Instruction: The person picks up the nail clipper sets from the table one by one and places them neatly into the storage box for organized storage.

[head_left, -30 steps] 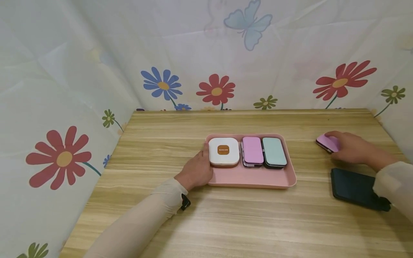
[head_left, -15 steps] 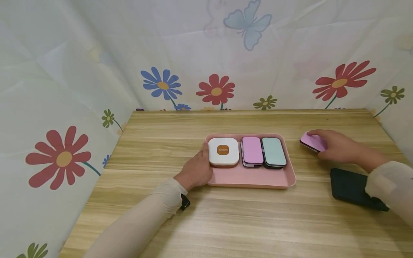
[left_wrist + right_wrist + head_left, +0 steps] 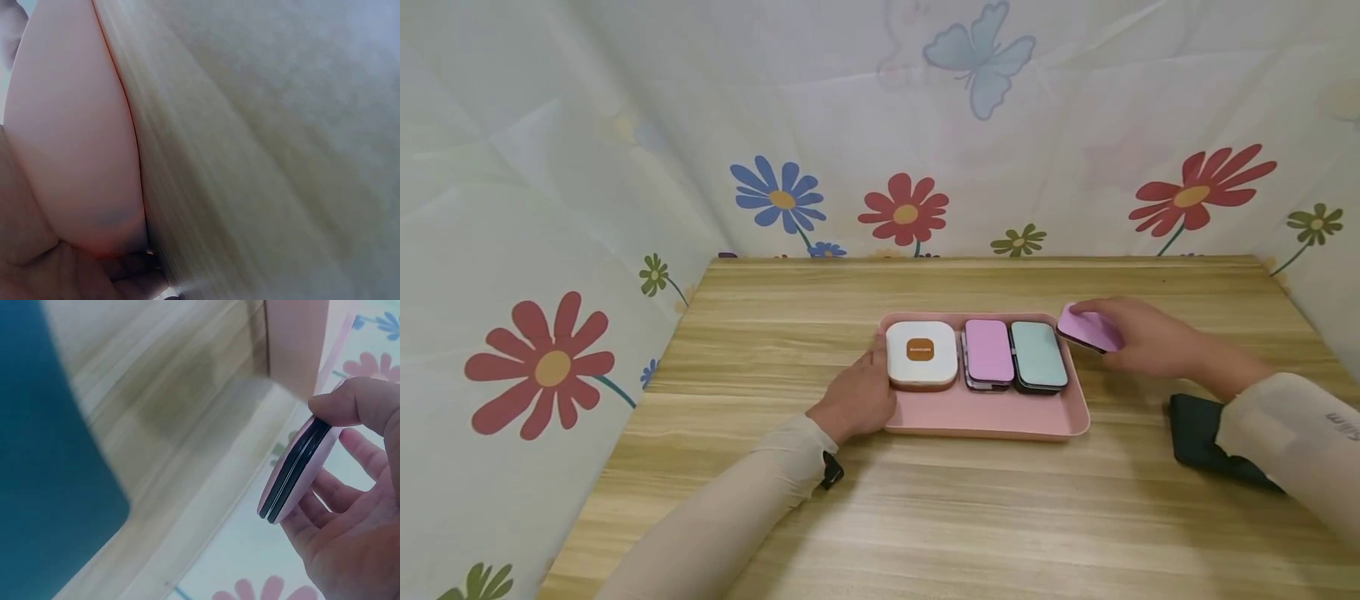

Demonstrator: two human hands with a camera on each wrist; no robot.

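A pink rectangular tray [image 3: 985, 417] lies on the table. My left hand [image 3: 857, 396] grips its left end, and the tray's outer wall [image 3: 78, 125] fills much of the left wrist view. Inside the tray, from left to right, sit a white rounded box [image 3: 917, 375] with an orange-brown label, a pink case [image 3: 988, 350] and a mint-green case [image 3: 1039, 354]. My right hand [image 3: 1153, 337] pinches another pink case [image 3: 1093, 331], tilted, at the tray's upper right corner. In the right wrist view, this case [image 3: 297, 465] shows two dark rims edge-on between thumb and fingers.
A dark flat case [image 3: 1198, 437] lies on the table to the right, partly hidden by the right sleeve [image 3: 1288, 433]. Behind the wooden table [image 3: 820, 283] hangs a flower-printed white cloth [image 3: 1060, 150]. Bare wood shows in front of the tray.
My right hand has carried the pink case leftward, from the right part of the table to the tray's right edge. My left hand and the tray have stayed in place.
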